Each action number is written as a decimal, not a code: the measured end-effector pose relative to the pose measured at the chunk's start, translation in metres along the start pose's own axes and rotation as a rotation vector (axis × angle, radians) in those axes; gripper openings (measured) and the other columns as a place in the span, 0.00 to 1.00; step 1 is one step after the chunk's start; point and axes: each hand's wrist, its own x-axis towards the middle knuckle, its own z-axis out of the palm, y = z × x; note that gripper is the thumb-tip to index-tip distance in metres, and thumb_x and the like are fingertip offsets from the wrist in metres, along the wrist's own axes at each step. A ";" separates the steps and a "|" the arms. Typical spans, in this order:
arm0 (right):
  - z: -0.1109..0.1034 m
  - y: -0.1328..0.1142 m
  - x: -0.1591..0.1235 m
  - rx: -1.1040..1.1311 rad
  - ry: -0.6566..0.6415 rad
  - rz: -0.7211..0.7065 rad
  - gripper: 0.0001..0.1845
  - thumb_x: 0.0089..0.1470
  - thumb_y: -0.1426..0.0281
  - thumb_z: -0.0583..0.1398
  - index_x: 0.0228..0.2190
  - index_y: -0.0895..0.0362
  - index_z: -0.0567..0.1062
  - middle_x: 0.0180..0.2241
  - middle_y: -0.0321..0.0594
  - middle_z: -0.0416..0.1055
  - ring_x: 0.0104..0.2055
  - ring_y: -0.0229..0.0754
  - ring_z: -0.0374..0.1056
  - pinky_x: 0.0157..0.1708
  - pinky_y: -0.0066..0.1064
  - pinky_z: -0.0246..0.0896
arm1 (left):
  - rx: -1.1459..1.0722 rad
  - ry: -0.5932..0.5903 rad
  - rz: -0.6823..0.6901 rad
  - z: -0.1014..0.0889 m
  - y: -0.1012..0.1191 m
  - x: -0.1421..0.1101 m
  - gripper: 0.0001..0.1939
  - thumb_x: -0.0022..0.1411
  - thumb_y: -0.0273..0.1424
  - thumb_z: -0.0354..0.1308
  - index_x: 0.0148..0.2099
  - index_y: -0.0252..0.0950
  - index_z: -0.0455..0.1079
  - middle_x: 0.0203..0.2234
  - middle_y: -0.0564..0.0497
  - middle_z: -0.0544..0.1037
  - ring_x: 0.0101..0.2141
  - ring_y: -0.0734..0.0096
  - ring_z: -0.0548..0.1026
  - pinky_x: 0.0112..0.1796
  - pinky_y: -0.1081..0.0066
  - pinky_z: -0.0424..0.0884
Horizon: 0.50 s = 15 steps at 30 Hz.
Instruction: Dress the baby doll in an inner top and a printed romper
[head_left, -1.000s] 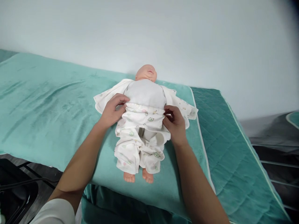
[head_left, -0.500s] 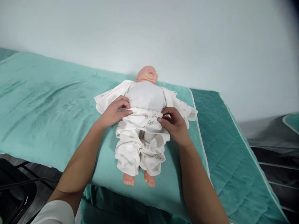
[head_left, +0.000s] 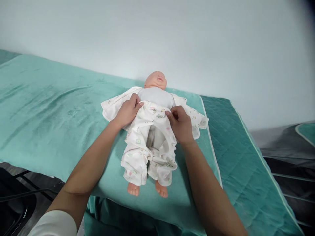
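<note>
A baby doll (head_left: 156, 79) lies on its back on a teal blanket (head_left: 49, 111), head toward the wall, bare feet toward me. It wears white printed trousers (head_left: 137, 154), and an open white printed top (head_left: 112, 106) is spread under it. My left hand (head_left: 128, 111) is closed on the trousers' waistband at the doll's left side of the picture. My right hand (head_left: 180, 124) is closed on the waistband at the other side. The waistband sits high on the grey cloth torso (head_left: 155, 95).
A pale wall rises right behind the doll's head. A darker quilted teal mat (head_left: 241, 157) lies to the right of the blanket. Dark floor and a black object (head_left: 12, 209) show at the lower left, below the bed's edge.
Both hands have drawn the trousers' waistband up the doll's torso toward its chest. The trouser legs have ridden up, showing more of the feet.
</note>
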 end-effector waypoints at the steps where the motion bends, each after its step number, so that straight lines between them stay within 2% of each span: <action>1: 0.002 0.002 0.008 -0.001 -0.001 0.037 0.12 0.59 0.60 0.62 0.30 0.51 0.64 0.22 0.29 0.56 0.26 0.38 0.52 0.30 0.33 0.52 | -0.037 -0.011 -0.008 0.000 -0.002 0.005 0.08 0.69 0.36 0.53 0.38 0.41 0.58 0.26 0.56 0.67 0.28 0.69 0.65 0.32 0.68 0.58; 4: 0.005 0.008 0.030 0.097 -0.110 0.145 0.13 0.57 0.58 0.62 0.30 0.50 0.65 0.20 0.27 0.54 0.23 0.37 0.49 0.26 0.31 0.46 | -0.233 -0.110 -0.083 -0.002 -0.013 0.019 0.10 0.68 0.37 0.55 0.37 0.41 0.58 0.24 0.57 0.65 0.25 0.71 0.64 0.29 0.70 0.58; 8: 0.004 0.013 0.043 0.270 -0.206 0.253 0.16 0.57 0.53 0.63 0.31 0.51 0.68 0.20 0.28 0.58 0.22 0.36 0.50 0.23 0.30 0.44 | -0.474 -0.247 -0.187 -0.008 -0.022 0.027 0.12 0.64 0.38 0.59 0.35 0.40 0.60 0.23 0.57 0.64 0.23 0.74 0.64 0.25 0.72 0.60; 11: -0.001 0.012 0.037 0.287 -0.192 0.228 0.17 0.55 0.53 0.65 0.30 0.52 0.70 0.22 0.30 0.60 0.24 0.36 0.52 0.24 0.30 0.47 | -0.405 -0.193 -0.130 -0.010 -0.019 0.021 0.12 0.62 0.39 0.62 0.34 0.39 0.63 0.23 0.57 0.65 0.24 0.74 0.64 0.27 0.71 0.61; 15: -0.008 0.010 0.028 0.258 -0.205 0.077 0.17 0.55 0.53 0.67 0.30 0.52 0.71 0.28 0.33 0.63 0.30 0.39 0.58 0.30 0.32 0.55 | -0.177 -0.037 0.089 -0.009 -0.014 0.007 0.10 0.65 0.39 0.60 0.35 0.39 0.68 0.31 0.52 0.73 0.33 0.70 0.70 0.35 0.68 0.67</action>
